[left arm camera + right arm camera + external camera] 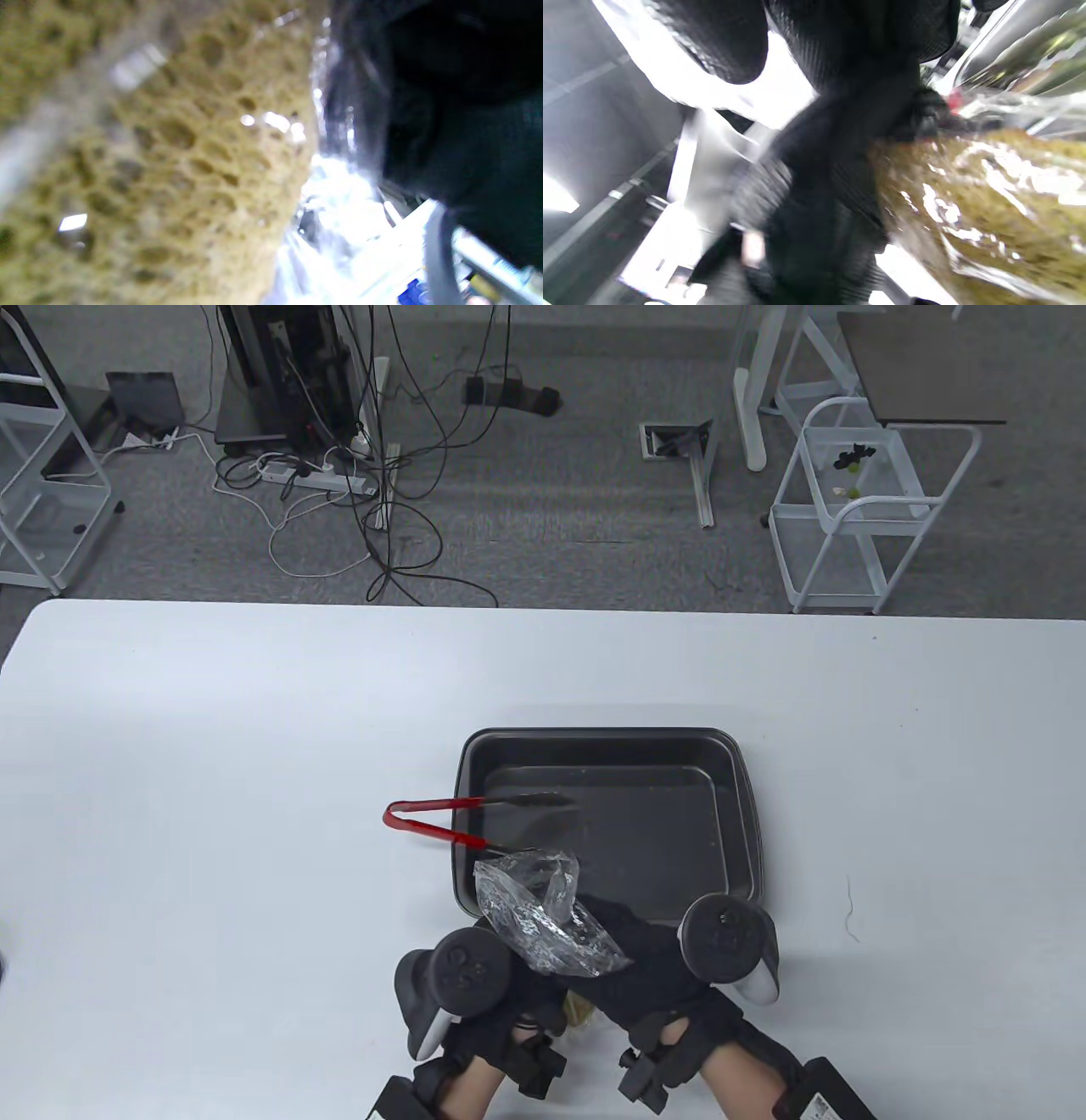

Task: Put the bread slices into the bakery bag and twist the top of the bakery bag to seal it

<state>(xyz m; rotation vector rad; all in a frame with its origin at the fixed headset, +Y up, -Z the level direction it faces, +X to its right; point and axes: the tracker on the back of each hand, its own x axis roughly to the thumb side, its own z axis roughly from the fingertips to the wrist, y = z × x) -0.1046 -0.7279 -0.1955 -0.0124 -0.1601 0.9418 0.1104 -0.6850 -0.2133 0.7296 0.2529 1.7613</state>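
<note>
gripping the crinkly bakery bag (543, 918) at lower centre, right hand (653, 984) clamps its neck; left hand (501, 993) fingers cannot tell. thin slippery film, soft crushable bread slices (161, 161): hold high.

I'm working in a lab: grey carpet floor (551, 517), tangled black cables (399, 475) at eleven o'clock, white wire carts (857, 509) at one o'clock.

Beyond my white table (254, 746) lies grey carpet (551, 526) strewn with tangled black and white cables (382, 475), a power strip (318, 479), white wire carts (857, 509) and white desk legs (751, 390).
</note>
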